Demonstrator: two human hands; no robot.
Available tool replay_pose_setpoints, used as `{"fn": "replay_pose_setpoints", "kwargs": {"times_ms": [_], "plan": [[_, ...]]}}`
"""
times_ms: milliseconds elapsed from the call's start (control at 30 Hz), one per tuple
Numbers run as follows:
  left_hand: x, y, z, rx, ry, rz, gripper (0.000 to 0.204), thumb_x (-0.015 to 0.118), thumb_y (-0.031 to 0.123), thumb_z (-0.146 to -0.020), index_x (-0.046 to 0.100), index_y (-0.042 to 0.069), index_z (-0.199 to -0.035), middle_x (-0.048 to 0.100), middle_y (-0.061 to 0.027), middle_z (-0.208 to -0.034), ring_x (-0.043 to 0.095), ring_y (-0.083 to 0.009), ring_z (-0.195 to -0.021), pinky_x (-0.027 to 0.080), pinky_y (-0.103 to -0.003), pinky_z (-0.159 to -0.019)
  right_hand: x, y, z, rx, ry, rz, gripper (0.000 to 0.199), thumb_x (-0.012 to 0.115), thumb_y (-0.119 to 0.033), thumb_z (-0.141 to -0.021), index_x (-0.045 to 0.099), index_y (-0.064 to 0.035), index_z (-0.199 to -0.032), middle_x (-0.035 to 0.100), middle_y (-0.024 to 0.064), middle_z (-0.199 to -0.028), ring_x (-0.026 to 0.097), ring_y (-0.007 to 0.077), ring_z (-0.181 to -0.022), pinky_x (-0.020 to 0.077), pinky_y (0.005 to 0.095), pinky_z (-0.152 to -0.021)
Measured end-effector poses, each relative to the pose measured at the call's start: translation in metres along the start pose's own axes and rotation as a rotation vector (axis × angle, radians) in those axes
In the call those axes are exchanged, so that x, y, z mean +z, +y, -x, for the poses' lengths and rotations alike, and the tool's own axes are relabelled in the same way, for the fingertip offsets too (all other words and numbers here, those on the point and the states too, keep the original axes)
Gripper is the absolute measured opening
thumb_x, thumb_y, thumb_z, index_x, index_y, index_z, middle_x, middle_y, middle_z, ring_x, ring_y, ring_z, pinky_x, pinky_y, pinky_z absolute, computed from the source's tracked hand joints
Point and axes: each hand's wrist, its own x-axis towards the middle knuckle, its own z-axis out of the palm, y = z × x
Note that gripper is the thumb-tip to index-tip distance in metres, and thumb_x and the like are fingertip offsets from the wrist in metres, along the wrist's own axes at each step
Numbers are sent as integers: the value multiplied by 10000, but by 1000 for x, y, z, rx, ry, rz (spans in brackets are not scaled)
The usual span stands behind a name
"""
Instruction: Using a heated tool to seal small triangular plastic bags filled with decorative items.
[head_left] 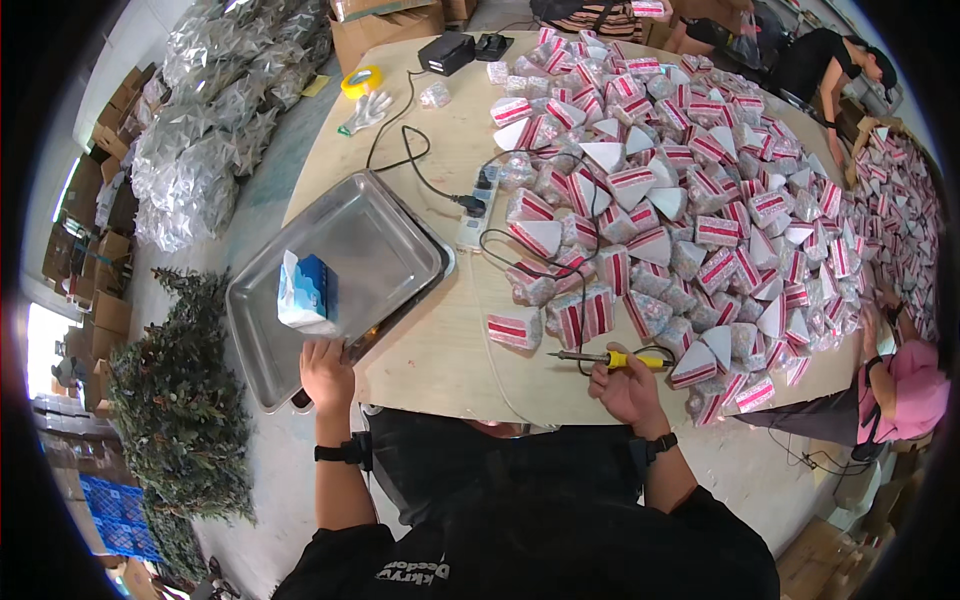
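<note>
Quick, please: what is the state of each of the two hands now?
Left hand: closed on the tray rim.
Right hand: closed, holding the soldering iron.

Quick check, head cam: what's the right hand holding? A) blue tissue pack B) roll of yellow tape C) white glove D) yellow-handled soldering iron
D: the right hand grips a yellow-handled soldering iron with its tip pointing left over the table; the tape roll and glove lie at the far end, and the blue tissue pack sits in the metal tray by the left hand.
</note>
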Motion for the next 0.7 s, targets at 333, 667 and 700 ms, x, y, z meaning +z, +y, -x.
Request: {"fn": "replay_pose_setpoints", "kwargs": {"times_ms": [333,667,700], "plan": [[10,16,-1,-110,-183,14,294,744,189,-749,653,88,-1009,605,-106,-964,554,-333,-938,454,-455,-844,-13,0,2,62,-59,-59,373,489,-333,-981,527,-105,-1273,592,133,-959,541,243,-874,425,394,-788],[58,174,38,216,-356,530,112,687,84,-719,610,69,-799,563,-90,-688,553,-310,-689,419,-409,-662,-27,5,0,90,-61,-35,471,513,-297,-950,461,-27,-1332,562,156,-994,526,266,-878,404,427,-873],[63,176,37,182,-356,504,102,675,85,-712,591,74,-769,547,-89,-677,538,-309,-672,398,-414,-647,-30,5,-2,79,-102,-84,473,503,-317,-962,460,-30,-1336,561,162,-1007,528,268,-888,407,427,-877]]}}
